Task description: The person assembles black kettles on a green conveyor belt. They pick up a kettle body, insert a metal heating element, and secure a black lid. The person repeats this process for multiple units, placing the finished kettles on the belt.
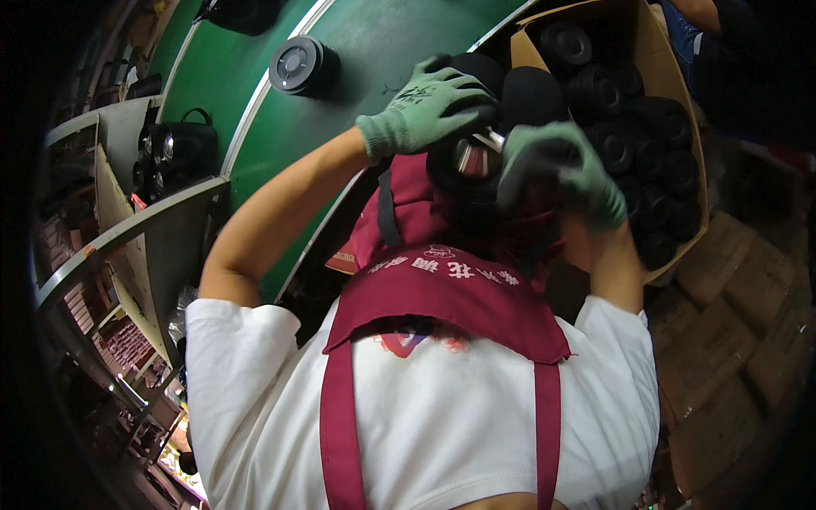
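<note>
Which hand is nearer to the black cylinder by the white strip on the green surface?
Left. The left hand is to the right of the black cylinder, apart from it; the right hand is farther right, beyond the left hand, closer to the cardboard box.

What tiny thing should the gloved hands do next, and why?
Maybe the left hand should steady the dark round thing over the maroon apron. That hand is close to its upper edge, while the right hand, beside the shiny part, looks blurred, probably moving, so steadying might help.
</note>
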`<state>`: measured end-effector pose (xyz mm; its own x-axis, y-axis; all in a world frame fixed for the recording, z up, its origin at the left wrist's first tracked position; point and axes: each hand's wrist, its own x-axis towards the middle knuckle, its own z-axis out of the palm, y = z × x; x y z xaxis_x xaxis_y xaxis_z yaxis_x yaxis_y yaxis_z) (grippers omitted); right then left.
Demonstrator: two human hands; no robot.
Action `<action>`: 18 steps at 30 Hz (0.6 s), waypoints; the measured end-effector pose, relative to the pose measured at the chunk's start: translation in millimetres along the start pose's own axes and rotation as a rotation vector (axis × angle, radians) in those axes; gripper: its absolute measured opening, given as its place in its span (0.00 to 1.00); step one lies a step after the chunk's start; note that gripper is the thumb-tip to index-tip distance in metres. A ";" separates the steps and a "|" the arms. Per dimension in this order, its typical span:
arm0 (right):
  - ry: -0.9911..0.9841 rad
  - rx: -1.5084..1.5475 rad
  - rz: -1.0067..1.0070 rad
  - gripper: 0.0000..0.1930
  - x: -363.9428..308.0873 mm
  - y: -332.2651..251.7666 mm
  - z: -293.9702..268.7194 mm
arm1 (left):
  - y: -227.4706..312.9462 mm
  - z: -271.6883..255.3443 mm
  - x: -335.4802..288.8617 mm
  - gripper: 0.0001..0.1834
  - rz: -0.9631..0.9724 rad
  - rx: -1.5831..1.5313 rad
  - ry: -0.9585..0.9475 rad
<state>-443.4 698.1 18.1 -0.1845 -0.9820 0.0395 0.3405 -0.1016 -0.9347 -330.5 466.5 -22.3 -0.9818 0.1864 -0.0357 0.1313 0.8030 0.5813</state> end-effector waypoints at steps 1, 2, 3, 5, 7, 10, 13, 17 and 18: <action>-0.072 -0.180 -0.087 0.15 4.7 -1.6 19.4 | -20.8 15.1 7.7 0.22 0.015 -0.086 0.042; -0.138 -0.351 -0.184 0.11 10.8 -2.2 39.0 | -46.1 36.3 18.1 0.24 0.351 0.114 0.235; -0.237 -0.769 -0.307 0.10 20.8 -6.1 57.7 | -41.6 50.8 41.6 0.26 0.432 0.140 0.376; -0.081 -0.968 -0.101 0.10 37.6 -10.8 104.1 | -12.0 47.8 78.3 0.28 0.311 -0.312 0.202; -0.010 -0.496 -0.304 0.10 43.1 -5.3 87.3 | -21.0 53.0 79.5 0.28 0.122 -0.286 0.375; 0.375 0.100 -0.306 0.16 28.4 54.8 14.4 | -12.1 63.8 72.7 0.36 -0.228 -0.206 0.629; 0.800 -0.655 -0.507 0.18 49.9 100.3 -56.6 | 21.9 60.2 77.3 0.40 -0.475 -0.013 0.824; 0.327 -1.049 -0.288 0.23 71.6 121.8 -63.3 | 12.1 55.6 50.6 0.33 -0.788 0.114 0.794; 0.332 -0.989 -0.234 0.20 85.7 120.3 -62.1 | 16.2 49.8 38.0 0.30 -0.843 0.145 0.676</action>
<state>-475.5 611.6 -112.9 -0.4405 -0.8474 0.2965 -0.6076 0.0382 -0.7933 -358.9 514.7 -54.6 -0.6302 -0.7697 0.1020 -0.6484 0.5940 0.4762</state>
